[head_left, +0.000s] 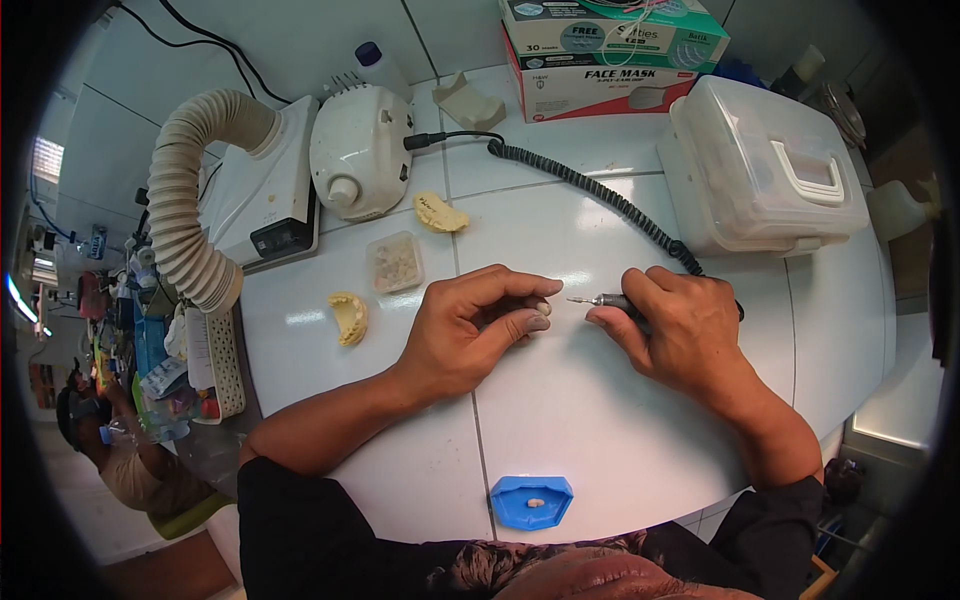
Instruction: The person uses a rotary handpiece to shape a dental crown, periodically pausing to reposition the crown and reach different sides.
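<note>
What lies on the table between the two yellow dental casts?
In the head view, a small clear box lies between the casts, on the white table.

White tiled bench (560, 420) with rounded near edge, grey grout lines. Far wall (300, 30) of pale panels, black cables running across it. Far left: bright window (47, 160), daylight entering; cluttered shelving (120, 330) below it. Near left: pale floor (80, 500). Overall lighting bright and even, soft glare on bench.
</note>
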Motion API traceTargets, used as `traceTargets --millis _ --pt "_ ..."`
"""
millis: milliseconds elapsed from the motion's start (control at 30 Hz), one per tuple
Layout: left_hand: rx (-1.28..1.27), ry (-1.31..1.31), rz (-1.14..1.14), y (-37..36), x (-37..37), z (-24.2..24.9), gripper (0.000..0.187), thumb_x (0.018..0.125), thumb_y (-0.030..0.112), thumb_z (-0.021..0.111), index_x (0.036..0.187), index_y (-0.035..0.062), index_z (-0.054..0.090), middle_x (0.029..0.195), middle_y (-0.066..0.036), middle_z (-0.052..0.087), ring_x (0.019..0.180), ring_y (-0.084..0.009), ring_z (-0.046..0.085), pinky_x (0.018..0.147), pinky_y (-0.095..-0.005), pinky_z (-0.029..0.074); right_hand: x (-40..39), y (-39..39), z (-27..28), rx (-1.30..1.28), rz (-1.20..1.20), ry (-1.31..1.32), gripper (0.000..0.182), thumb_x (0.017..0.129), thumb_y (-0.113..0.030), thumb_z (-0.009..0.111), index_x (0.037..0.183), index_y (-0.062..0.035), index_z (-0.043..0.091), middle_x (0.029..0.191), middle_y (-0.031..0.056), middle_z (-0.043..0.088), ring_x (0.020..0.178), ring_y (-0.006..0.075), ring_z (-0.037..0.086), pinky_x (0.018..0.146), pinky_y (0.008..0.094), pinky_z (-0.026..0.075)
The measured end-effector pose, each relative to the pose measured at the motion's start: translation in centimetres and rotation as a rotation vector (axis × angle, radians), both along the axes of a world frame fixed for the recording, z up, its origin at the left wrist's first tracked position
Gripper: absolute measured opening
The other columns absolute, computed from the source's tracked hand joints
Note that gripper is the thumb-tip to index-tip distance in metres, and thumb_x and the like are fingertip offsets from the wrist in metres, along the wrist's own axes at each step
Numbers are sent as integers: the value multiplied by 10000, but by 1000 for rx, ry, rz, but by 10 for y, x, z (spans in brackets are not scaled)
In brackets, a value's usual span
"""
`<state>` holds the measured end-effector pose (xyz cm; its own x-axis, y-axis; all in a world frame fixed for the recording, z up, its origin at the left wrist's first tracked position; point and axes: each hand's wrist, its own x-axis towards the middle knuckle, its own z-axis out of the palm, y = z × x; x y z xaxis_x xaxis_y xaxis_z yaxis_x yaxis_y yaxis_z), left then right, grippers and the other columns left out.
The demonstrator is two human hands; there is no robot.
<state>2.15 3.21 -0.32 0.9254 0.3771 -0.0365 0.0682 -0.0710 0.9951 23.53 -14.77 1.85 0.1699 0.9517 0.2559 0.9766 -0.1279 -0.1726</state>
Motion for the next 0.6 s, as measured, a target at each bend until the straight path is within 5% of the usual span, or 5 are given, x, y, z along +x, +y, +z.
traceTargets --millis 600 --pt "36 35 31 -3 0 1 198 1013 -7 799 1192 -32 718 1128 -105 778 1071 -152 764 979 -297 616 0 0 0 -10 2 8 514 1005 -562 781 807 -104 661 626 54 623 485 260 637 465 397 493"
